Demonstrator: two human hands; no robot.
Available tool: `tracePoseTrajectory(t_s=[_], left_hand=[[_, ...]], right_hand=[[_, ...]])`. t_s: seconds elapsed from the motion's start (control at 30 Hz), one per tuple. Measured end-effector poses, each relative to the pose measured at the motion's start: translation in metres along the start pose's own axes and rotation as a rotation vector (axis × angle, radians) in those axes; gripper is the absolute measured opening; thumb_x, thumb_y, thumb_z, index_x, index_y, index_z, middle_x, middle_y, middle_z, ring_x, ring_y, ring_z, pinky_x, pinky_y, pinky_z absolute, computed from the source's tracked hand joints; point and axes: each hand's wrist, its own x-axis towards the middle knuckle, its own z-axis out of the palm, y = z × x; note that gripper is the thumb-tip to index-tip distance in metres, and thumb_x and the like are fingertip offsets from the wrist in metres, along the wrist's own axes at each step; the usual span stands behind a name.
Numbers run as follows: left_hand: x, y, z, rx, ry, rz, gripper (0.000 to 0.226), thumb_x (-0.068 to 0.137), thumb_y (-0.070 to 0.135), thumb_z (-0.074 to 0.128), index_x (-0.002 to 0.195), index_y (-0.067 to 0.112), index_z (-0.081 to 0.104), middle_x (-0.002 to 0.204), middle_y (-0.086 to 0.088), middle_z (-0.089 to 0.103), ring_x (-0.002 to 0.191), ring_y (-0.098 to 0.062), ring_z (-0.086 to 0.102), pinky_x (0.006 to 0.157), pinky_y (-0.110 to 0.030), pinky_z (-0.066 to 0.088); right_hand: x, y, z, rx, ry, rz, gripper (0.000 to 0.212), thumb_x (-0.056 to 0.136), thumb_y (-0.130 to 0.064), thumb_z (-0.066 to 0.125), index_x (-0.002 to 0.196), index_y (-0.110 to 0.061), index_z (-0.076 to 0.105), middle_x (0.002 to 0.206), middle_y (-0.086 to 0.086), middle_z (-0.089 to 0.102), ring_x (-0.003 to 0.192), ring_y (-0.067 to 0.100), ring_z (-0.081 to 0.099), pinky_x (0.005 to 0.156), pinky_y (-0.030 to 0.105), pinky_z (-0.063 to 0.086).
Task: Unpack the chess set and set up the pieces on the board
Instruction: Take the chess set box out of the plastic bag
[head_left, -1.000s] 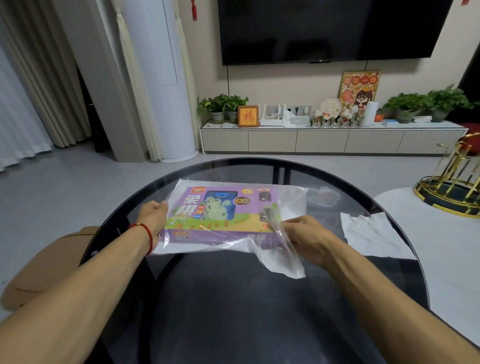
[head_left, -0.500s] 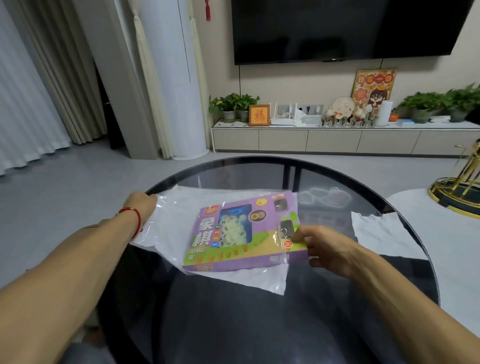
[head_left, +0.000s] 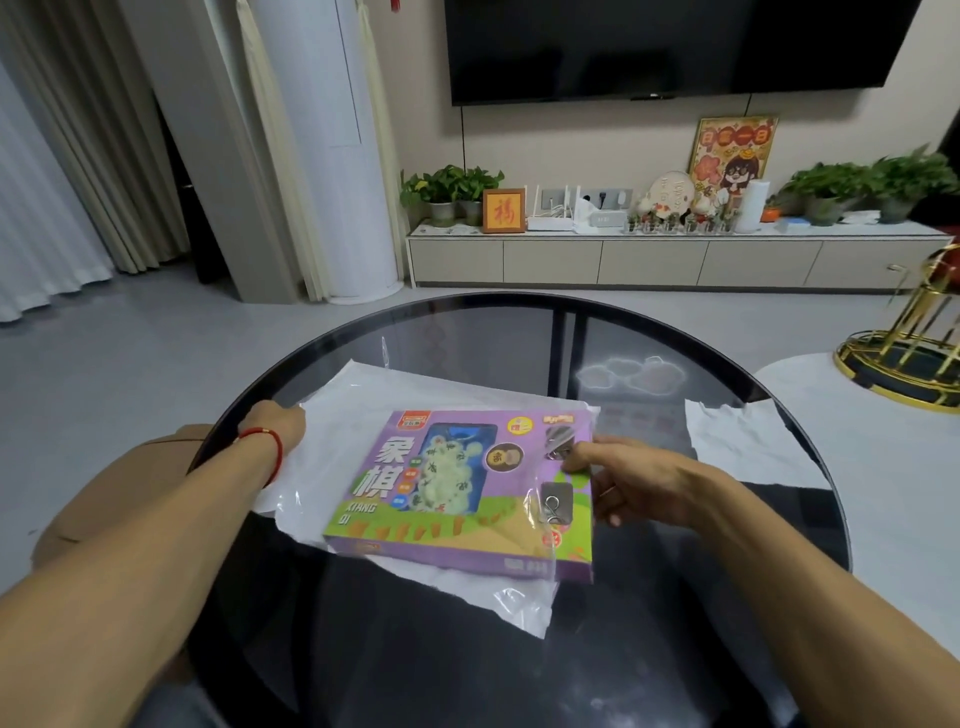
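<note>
Two bare forearms reach in from the near edge over a round dark glass table (head_left: 675, 649) with a black rim. The right hand (head_left: 631, 480) is at the right end of a flat purple cardboard chess-set box (head_left: 462, 493), thumb on the printed top near the right edge and the other fingers curled below and beside it, so the hand pinches that end of the box. The box lies roughly in the middle of the table, tilted a little, its long front edge facing the person; its lid shows large pale characters, the letters "XIANG QI" and a window of pale round pieces. It sits partly inside a clear and white plastic bag (head_left: 363, 410), which spreads out to the left and behind the box, with a loose flap hanging past the box's near right corner. The left hand (head_left: 275, 423), with a thin red cord bracelet (head_left: 270, 447) at the wrist, is closed on the bag's left edge near the table rim; the fingertips are hidden under the plastic. To the right, a crumpled white sheet (head_left: 737, 447) lies across the seam between the glass table and an adjoining white round table (head_left: 883, 519), which carries a gold wire stand (head_left: 914, 358). Beyond the grey floor stands a low pale media cabinet (head_left: 649, 260) with potted green plants (head_left: 452, 192) and small ornaments, under a wall-mounted black television (head_left: 665, 47).
</note>
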Motion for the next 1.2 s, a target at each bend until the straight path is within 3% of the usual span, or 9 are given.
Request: tracePoseTrajectory(t_s=[0.07, 0.17, 0.33, 0.53, 0.77, 0.87, 0.97, 1.1, 1.2], left_hand=[[0.001, -0.002, 0.001, -0.003, -0.006, -0.013, 0.045, 0.099, 0.026, 0.052, 0.134, -0.004, 0.053, 0.128, -0.026, 0.059, 0.115, -0.045, 0.057, 0.100, -0.048, 0.048], [0.003, -0.003, 0.002, -0.004, -0.005, -0.024, 0.045, 0.099, 0.026, 0.051, 0.135, -0.003, 0.053, 0.127, -0.025, 0.059, 0.114, -0.045, 0.057, 0.100, -0.050, 0.047], [0.004, 0.000, 0.000, 0.027, 0.087, 0.019, 0.045, 0.102, 0.022, 0.045, 0.136, -0.008, 0.050, 0.134, -0.029, 0.054, 0.123, -0.047, 0.051, 0.104, -0.049, 0.042], [0.019, 0.009, -0.038, -0.040, 0.316, 0.010, 0.046, 0.101, 0.022, 0.040, 0.138, -0.005, 0.047, 0.141, -0.031, 0.048, 0.128, -0.048, 0.046, 0.106, -0.049, 0.038], [0.024, 0.076, -0.095, -0.219, 0.489, 0.085, 0.040, 0.104, 0.023, 0.034, 0.135, 0.000, 0.047, 0.143, -0.027, 0.046, 0.131, -0.041, 0.045, 0.108, -0.042, 0.035], [0.014, 0.120, -0.112, -0.243, 0.510, 0.194, 0.039, 0.104, 0.023, 0.035, 0.132, 0.003, 0.051, 0.139, -0.023, 0.051, 0.129, -0.036, 0.048, 0.105, -0.037, 0.036], [-0.004, 0.162, -0.113, -0.197, 0.488, 0.431, 0.029, 0.101, 0.028, 0.032, 0.113, 0.010, 0.052, 0.118, -0.017, 0.057, 0.112, -0.032, 0.051, 0.096, -0.042, 0.038], [-0.044, 0.212, -0.113, -0.016, 0.574, 0.634, 0.022, 0.101, 0.028, 0.031, 0.106, 0.013, 0.046, 0.096, -0.014, 0.053, 0.085, -0.032, 0.045, 0.071, -0.041, 0.033], [-0.066, 0.237, -0.119, 0.158, 0.700, 0.808, 0.020, 0.104, 0.024, 0.030, 0.110, 0.010, 0.043, 0.087, -0.017, 0.052, 0.075, -0.035, 0.045, 0.063, -0.043, 0.031]], right_hand=[[-0.001, 0.000, -0.002, -0.002, -0.045, -0.030, 0.049, 0.084, -0.028, 0.067, 0.128, -0.017, 0.047, 0.100, 0.022, 0.074, 0.072, 0.033, 0.067, 0.052, 0.029, 0.047], [-0.002, 0.001, -0.008, 0.005, -0.089, -0.051, 0.044, 0.091, -0.021, 0.067, 0.128, -0.028, 0.043, 0.104, 0.027, 0.073, 0.079, 0.035, 0.071, 0.058, 0.032, 0.054], [0.009, 0.007, -0.016, 0.104, 0.076, -0.122, 0.044, 0.090, -0.017, 0.065, 0.131, -0.020, 0.051, 0.105, 0.024, 0.074, 0.093, 0.038, 0.072, 0.084, 0.046, 0.060], [0.011, 0.007, -0.018, 0.165, 0.371, -0.164, 0.038, 0.098, -0.022, 0.058, 0.131, -0.020, 0.038, 0.089, 0.012, 0.077, 0.077, 0.031, 0.076, 0.066, 0.044, 0.061], [0.020, 0.004, -0.004, -0.266, 0.575, -0.105, 0.023, 0.101, -0.028, 0.046, 0.120, -0.017, 0.038, 0.109, 0.016, 0.067, 0.077, 0.030, 0.073, 0.058, 0.040, 0.062], [0.020, -0.001, 0.006, -0.554, 0.656, -0.049, 0.025, 0.103, -0.028, 0.044, 0.120, -0.011, 0.043, 0.124, 0.026, 0.058, 0.099, 0.041, 0.064, 0.080, 0.048, 0.058], [0.017, -0.008, 0.021, -0.885, 0.652, -0.018, 0.041, 0.107, -0.025, 0.036, 0.137, 0.000, 0.045, 0.149, 0.032, 0.037, 0.127, 0.047, 0.048, 0.101, 0.045, 0.047], [0.027, -0.006, 0.029, -0.879, 0.695, -0.033, 0.044, 0.106, -0.029, 0.039, 0.134, 0.004, 0.042, 0.134, 0.023, 0.045, 0.121, 0.037, 0.047, 0.091, 0.038, 0.046], [0.033, -0.002, 0.028, -0.886, 0.670, -0.035, 0.043, 0.105, -0.032, 0.039, 0.132, 0.001, 0.044, 0.126, 0.018, 0.044, 0.114, 0.034, 0.046, 0.082, 0.035, 0.042]])
